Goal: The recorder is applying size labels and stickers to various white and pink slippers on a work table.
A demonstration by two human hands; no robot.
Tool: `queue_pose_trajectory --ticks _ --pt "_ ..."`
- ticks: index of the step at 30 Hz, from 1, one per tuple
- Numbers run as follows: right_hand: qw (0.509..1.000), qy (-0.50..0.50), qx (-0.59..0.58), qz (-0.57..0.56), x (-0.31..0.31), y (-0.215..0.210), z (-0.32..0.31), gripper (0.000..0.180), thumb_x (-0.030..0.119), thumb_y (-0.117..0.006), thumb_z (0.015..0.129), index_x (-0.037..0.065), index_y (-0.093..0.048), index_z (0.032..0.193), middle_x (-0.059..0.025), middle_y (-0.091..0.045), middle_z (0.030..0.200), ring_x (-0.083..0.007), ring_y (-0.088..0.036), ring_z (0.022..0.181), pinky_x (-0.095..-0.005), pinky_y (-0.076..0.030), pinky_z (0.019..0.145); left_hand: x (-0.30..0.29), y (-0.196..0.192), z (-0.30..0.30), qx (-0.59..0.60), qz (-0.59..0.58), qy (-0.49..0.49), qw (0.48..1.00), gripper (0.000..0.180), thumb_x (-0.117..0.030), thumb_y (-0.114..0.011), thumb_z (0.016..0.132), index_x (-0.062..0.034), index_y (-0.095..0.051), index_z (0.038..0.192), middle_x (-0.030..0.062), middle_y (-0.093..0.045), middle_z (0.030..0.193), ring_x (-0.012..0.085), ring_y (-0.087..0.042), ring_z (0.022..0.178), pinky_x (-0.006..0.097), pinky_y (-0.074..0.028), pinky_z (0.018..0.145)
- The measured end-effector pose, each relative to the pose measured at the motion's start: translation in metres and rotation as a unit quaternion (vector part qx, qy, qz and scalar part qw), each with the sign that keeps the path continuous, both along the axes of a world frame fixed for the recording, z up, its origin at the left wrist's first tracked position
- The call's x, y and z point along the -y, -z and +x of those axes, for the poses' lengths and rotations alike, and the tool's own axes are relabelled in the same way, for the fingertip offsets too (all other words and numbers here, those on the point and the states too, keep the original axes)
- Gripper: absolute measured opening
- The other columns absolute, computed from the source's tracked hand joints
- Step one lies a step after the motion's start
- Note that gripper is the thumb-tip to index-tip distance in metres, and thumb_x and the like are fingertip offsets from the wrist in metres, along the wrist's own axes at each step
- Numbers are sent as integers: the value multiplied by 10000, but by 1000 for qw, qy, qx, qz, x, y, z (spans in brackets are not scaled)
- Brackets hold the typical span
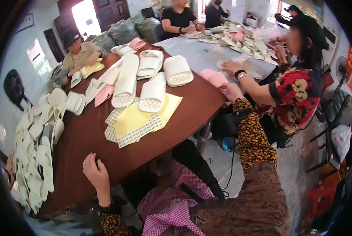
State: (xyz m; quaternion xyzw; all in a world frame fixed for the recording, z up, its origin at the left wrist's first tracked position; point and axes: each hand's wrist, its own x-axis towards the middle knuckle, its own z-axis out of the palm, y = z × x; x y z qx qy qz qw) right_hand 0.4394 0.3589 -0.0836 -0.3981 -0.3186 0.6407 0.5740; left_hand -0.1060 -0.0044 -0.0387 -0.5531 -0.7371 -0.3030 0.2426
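Observation:
My left hand point(94, 173) rests on the near edge of the brown wooden table point(85, 137), fingers loosely curled, holding nothing. My right arm in a patterned sleeve stretches far to the right edge of the table, where my right hand point(231, 91) lies on a pink slipper point(215, 78). Whether the fingers grip the slipper cannot be told. White slippers point(152, 94) lie in a cluster at the table's middle, over yellow sheets point(133, 118) and perforated white sheets point(138, 131).
A heap of white slippers point(36, 145) fills the left side. A person in a flowered top point(297, 94) sits close at the right, arm reaching to a grey table point(199, 55) with more soles. Others sit at the far left and back. Red stool point(321, 196) at lower right.

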Motion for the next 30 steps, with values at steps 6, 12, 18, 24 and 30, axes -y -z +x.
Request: queue_pose_trajectory --ticks 6,12,18,24,30 --pt "963 14 244 111 8 -23 -29 71 55 -592 797 -3 -628 779 -19 -576 723 -90 -517 594 -212 -403 521 5 2 -5 -22 10 -15 1000 296 -97 -587 814 -29 -607 1102 122 -606 1166 314 -525 1139 431 -385 968" --pt "927 100 307 192 56 -97 -78 282 99 -567 876 -5 -601 1135 -29 -611 917 -96 -550 748 -224 -461 658 -4 0 4 -21 21 5 1000 293 -95 -603 807 -51 -612 1097 91 -609 1161 294 -526 1137 435 -390 952" --pt "887 -91 300 338 114 -151 -168 206 74 -538 922 -10 -622 1089 -36 -644 989 -103 -583 913 -213 -446 801 3 -8 2 17 10 16 1000 279 -108 -610 813 -46 -613 1085 93 -610 1157 296 -524 1138 434 -386 951" --pt "882 -207 272 323 165 -202 -228 188 71 -526 933 -20 -622 1066 -47 -653 991 -103 -586 964 -238 -446 890 9 -55 3 150 0 121 981 339 -98 -622 817 -20 -579 1144 137 -600 1167 317 -519 1130 415 -382 977" --pt "855 -232 140 443 165 -230 -267 176 61 -526 940 -26 -625 1056 -69 -665 978 -138 -618 952 -286 -470 893 -4 -136 27 47 -4 206 977 397 -48 -608 831 5 -536 1218 164 -562 1227 311 -508 1174 376 -387 1017"
